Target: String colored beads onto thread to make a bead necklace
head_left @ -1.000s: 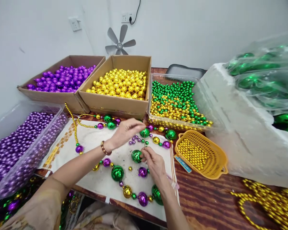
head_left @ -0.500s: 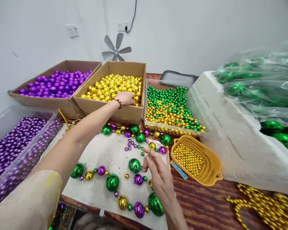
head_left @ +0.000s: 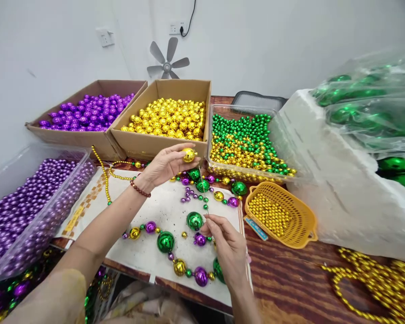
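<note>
My left hand (head_left: 164, 167), with a brown bead bracelet at the wrist, pinches a large shiny gold bead (head_left: 189, 155) in front of the cardboard boxes. Below it, my right hand (head_left: 227, 240) is closed on a thin needle (head_left: 202, 184) that points up toward the gold bead, a little short of it. A strand of green, purple and gold beads (head_left: 166, 242) curves over the white cloth (head_left: 145, 265) by my right hand. A loose small gold bead (head_left: 184, 234) and several small purple beads (head_left: 188, 194) lie on the cloth.
Behind are cardboard boxes of purple beads (head_left: 84, 112) and gold beads (head_left: 168, 117). Clear tubs hold small purple beads (head_left: 27, 211) and green and gold beads (head_left: 243, 139). To the right stand a yellow basket (head_left: 302, 225), gold bead strands (head_left: 367, 279) and a white foam box (head_left: 317, 193).
My left hand has come out of the gold bead box, toward me, with a gold bead in its fingers. My right hand stays over the strand with the needle. The view has shifted slightly.
</note>
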Tool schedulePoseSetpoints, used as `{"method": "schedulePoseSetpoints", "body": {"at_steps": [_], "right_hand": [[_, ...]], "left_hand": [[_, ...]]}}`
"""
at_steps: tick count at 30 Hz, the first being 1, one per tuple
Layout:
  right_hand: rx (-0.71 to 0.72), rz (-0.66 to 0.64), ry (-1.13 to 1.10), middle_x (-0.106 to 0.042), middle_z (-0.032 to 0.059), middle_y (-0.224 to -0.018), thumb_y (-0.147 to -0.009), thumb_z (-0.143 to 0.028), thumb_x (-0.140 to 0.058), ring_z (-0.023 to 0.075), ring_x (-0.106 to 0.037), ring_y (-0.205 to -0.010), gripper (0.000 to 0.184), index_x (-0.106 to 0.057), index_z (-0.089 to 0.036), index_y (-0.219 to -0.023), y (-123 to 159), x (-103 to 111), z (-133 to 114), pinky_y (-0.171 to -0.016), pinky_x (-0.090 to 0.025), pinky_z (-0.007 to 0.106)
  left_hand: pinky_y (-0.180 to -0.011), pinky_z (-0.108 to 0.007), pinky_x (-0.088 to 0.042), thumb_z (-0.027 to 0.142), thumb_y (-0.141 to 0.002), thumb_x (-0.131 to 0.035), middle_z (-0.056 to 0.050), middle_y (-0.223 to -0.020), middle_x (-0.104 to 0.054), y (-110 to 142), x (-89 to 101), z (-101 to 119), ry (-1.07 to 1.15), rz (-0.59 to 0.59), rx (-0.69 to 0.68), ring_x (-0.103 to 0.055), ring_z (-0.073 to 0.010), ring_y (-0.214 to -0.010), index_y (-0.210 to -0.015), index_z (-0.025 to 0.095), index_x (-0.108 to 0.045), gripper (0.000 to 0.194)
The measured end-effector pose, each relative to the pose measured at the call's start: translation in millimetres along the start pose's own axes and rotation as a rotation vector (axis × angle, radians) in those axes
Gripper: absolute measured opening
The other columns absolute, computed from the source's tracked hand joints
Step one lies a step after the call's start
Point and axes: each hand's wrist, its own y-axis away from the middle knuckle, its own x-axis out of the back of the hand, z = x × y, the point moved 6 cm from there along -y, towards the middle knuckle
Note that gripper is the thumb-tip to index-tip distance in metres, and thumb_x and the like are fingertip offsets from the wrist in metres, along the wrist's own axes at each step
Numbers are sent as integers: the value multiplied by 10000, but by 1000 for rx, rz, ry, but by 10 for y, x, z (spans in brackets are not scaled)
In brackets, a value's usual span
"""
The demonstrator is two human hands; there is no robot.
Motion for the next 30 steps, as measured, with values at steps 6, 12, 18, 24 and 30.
{"method": "schedulePoseSetpoints", "body": {"at_steps": [6,12,18,24,30], "right_hand": [[-37,3,-16,-683,-1,-673,-948,-299,-612,113,-652,-597,168,-733,-185,-971,118,-36,99,-578,-550,187],[-32,-55,7,-666,-9,-647,-955,-292,-597,116,-651,-572,169,-722,-180,-975,212,-129,173,-551,-560,198],[-42,-100,48,-654,-8,-636,-962,-316,-579,120,-638,-546,204,-720,-173,-999,248,-177,271,-542,-561,220],[-66,-88,51,-649,-7,-632,-962,-337,-577,127,-630,-536,218,-715,-171,-992,241,-181,275,-539,-549,237],[-69,-68,60,-650,-17,-637,-972,-329,-567,121,-633,-537,195,-683,-173,-985,248,-198,294,-539,-537,226]], "left_hand": [[-1045,-373,-529,76,-853,-651,-123,-959,-753,229,134,-369,217,158,75,-740,-235,-1007,-946,61,-736,127],[-708,-287,-591,210,-986,-550,-104,-916,-740,290,176,-619,344,290,227,-734,-185,-798,-901,83,-703,216],[-918,-282,-565,122,-961,-545,-89,-876,-724,311,117,-626,471,396,163,-714,-165,-922,-815,97,-691,209],[-1046,-319,-511,142,-933,-592,-63,-949,-733,339,79,-630,380,375,117,-701,-156,-976,-824,132,-714,165],[-1083,-383,-485,99,-888,-631,-45,-994,-722,370,18,-597,293,319,20,-688,-192,-1084,-933,160,-720,117]]}}
